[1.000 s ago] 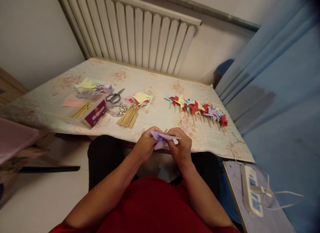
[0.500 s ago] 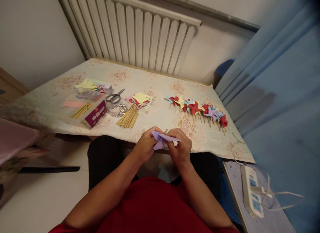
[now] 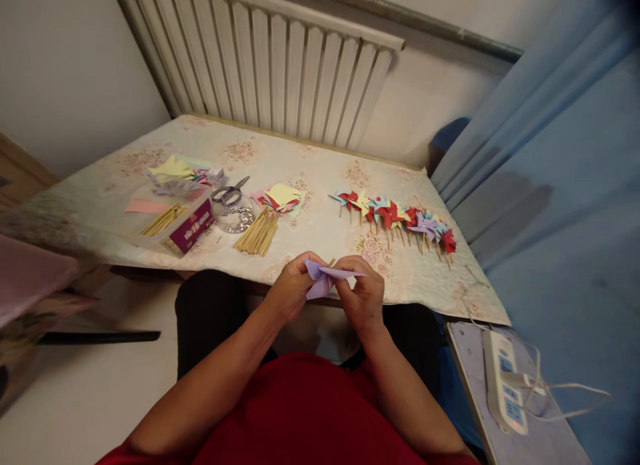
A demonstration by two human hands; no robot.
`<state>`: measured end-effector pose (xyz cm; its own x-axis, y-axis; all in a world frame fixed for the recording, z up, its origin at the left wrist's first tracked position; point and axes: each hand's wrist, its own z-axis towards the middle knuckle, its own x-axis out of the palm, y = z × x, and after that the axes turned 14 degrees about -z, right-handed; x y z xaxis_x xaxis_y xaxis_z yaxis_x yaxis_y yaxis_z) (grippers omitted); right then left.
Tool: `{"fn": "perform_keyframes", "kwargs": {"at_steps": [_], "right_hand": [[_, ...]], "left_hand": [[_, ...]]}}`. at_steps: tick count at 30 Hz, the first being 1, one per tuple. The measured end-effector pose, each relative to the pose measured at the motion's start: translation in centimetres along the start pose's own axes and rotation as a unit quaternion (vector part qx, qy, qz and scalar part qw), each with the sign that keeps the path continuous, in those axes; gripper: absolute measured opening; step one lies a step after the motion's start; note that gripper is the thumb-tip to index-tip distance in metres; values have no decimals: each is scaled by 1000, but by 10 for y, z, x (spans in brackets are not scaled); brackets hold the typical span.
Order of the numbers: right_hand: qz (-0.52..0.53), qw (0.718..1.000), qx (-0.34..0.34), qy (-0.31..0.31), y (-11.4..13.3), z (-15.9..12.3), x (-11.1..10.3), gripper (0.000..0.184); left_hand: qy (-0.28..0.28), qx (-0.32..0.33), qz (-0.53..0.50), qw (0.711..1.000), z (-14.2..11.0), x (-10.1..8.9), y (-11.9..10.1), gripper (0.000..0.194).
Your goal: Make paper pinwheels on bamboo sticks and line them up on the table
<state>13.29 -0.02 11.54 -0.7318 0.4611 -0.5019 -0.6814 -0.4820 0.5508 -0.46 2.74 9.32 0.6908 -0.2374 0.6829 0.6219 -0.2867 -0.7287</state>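
Between my two hands, just over the table's front edge, is a purple paper pinwheel (image 3: 321, 285) with folded blades. My left hand (image 3: 291, 288) is closed on its left side. My right hand (image 3: 364, 293) pinches it from the right, fingers curled at the middle of the paper. The tip of a thin tan stick (image 3: 331, 262) pokes up behind the paper; most of it is hidden by my hands. Beyond my right hand lies a row of pinwheels on sticks (image 3: 390, 215) in red, yellow, blue and purple.
On the table's left are a clear box with a purple label (image 3: 191, 232), scissors (image 3: 231, 194), a round container of shiny small pieces (image 3: 235, 218), a bundle of sticks (image 3: 257, 233) and stacked coloured paper (image 3: 283, 197). A power strip (image 3: 504, 382) with cables sits at the right.
The purple pinwheel shifts very slightly to the right in my hands, its right blade reaching a little farther out. Both hands keep their hold; the table's things stay put.
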Motion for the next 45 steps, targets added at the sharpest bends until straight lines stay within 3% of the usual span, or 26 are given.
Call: {"fn": "perform_keyframes", "kwargs": {"at_steps": [6, 12, 18, 24, 28, 32, 45], "right_hand": [[100, 989, 92, 53, -5, 1, -2, 5], [221, 954, 193, 70, -18, -1, 3, 9], [272, 920, 272, 73, -30, -5, 11, 19], [274, 896, 343, 67, -32, -4, 17, 23], [320, 864, 386, 43, -39, -3, 19, 24], [352, 841, 408, 46, -50, -3, 19, 27], [354, 827, 430, 74, -65, -6, 23, 23]], "left_hand": [[13, 26, 74, 997, -1, -1, -5, 22], [5, 31, 137, 990, -3, 2, -9, 17], [-3, 19, 141, 990, -1, 1, -4, 13], [1, -28, 86, 996, 8, -13, 14, 15], [-14, -74, 90, 993, 8, -22, 20, 15], [-14, -104, 113, 988, 5, -28, 22, 12], [-39, -135, 140, 980, 2, -28, 27, 12]]}}
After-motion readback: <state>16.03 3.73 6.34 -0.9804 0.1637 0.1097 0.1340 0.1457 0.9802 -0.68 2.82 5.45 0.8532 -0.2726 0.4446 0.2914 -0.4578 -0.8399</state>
